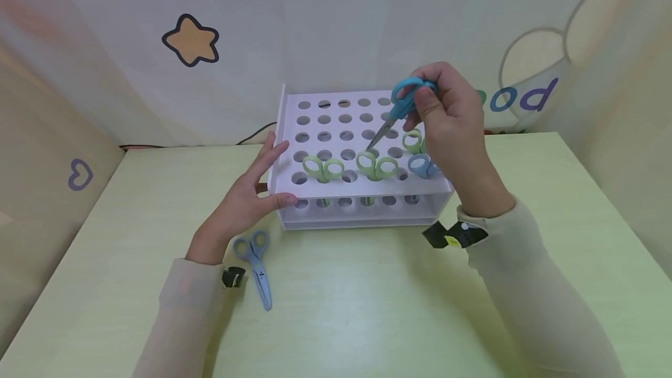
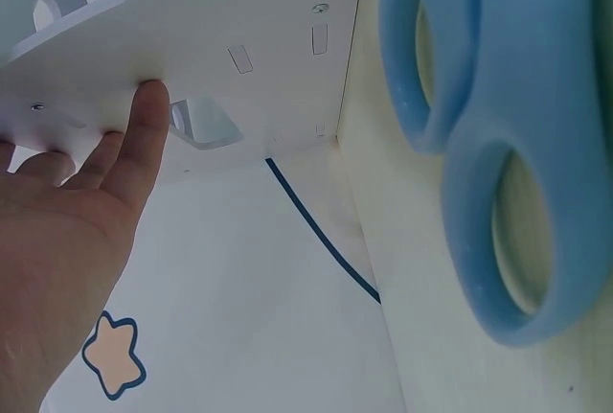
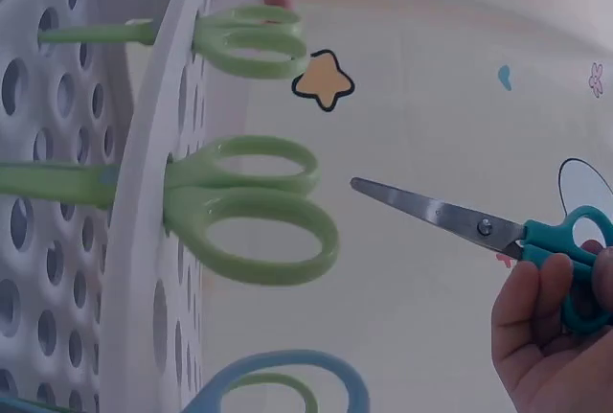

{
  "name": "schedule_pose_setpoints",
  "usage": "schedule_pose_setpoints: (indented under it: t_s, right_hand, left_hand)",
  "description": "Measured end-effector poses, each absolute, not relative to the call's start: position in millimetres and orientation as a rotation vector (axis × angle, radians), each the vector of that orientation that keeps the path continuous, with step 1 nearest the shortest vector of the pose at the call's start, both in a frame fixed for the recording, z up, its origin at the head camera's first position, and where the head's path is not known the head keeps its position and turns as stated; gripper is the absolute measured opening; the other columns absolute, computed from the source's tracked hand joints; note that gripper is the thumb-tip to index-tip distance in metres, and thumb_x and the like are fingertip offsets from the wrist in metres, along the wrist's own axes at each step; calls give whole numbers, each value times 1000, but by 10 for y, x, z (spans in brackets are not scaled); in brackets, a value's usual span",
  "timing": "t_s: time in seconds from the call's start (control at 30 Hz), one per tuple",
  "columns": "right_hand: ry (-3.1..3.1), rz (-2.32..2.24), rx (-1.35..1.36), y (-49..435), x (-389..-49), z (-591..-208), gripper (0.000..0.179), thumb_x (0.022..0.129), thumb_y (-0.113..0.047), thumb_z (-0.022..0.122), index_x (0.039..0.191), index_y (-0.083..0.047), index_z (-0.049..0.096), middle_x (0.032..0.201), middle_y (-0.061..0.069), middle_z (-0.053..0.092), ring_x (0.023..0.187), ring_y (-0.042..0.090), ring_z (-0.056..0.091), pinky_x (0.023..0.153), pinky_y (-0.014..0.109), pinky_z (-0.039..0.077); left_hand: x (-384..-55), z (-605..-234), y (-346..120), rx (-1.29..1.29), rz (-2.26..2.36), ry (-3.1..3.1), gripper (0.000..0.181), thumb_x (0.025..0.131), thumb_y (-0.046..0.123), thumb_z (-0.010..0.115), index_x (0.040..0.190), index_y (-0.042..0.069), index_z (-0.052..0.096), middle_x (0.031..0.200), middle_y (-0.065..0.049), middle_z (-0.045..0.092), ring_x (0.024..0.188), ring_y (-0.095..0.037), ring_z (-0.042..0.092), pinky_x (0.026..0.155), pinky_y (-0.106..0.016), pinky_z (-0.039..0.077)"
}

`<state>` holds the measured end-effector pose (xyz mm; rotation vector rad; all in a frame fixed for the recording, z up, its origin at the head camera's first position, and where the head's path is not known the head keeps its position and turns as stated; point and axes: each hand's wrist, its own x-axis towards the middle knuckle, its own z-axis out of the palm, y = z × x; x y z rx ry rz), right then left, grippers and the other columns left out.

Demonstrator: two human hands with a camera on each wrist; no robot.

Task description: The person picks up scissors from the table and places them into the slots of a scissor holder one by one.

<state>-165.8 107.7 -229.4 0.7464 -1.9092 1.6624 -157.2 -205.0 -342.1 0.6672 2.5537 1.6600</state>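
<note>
A white rack (image 1: 362,214) with rows of round holes stands on the table. My left hand (image 1: 247,197) rests against its left side, thumb at the front corner; in the left wrist view the fingers (image 2: 144,140) press the side panel nearly straight. My right hand (image 1: 454,127) pinches teal scissors (image 1: 403,108) by the handles, closed blades slanting down over the holes. The right wrist view shows the blade tip (image 3: 359,183) apart from the rack. Green scissors (image 1: 323,175), more green scissors (image 1: 375,172) and light blue scissors (image 1: 427,171) stand in front holes, handles up.
Another pair of blue scissors (image 1: 255,255) lies on the table beside my left wrist, tips toward me. Further green scissors (image 1: 415,149) stand in the rack near my right hand. Behind the rack is a printed curtain (image 1: 236,98), with a dark cable (image 1: 257,132) at its foot.
</note>
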Motion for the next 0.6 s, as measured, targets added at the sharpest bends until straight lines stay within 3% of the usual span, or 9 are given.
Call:
schedule_pose_setpoints:
  t_s: [0.2,0.4,0.6]
  right_hand:
    - [-2077,1514,609,1075,-1764,-2360,13,105,-1,47,103,10,55,92,2,63,68,20,57,68,25,50]
    - [-2278,1446,450,1030,-1831,-2448,12,105,-1,47,107,5,58,97,11,64,76,25,56,75,26,48]
    - [-2366,1388,445,1001,-1898,-2511,11,104,-1,50,107,3,60,96,12,64,73,21,58,74,25,50]
  left_hand:
    - [-1579,-3429,-2048,646,1645,2554,93,87,14,82,161,32,29,163,29,-2,147,-17,27,103,-47,42]
    - [-1573,-3438,-2050,639,1648,2546,93,87,14,82,160,34,29,162,30,-3,147,-16,25,104,-47,42]
    - [-1569,-3424,-2048,646,1652,2549,93,86,13,82,161,32,29,163,29,-3,147,-18,27,103,-50,42]
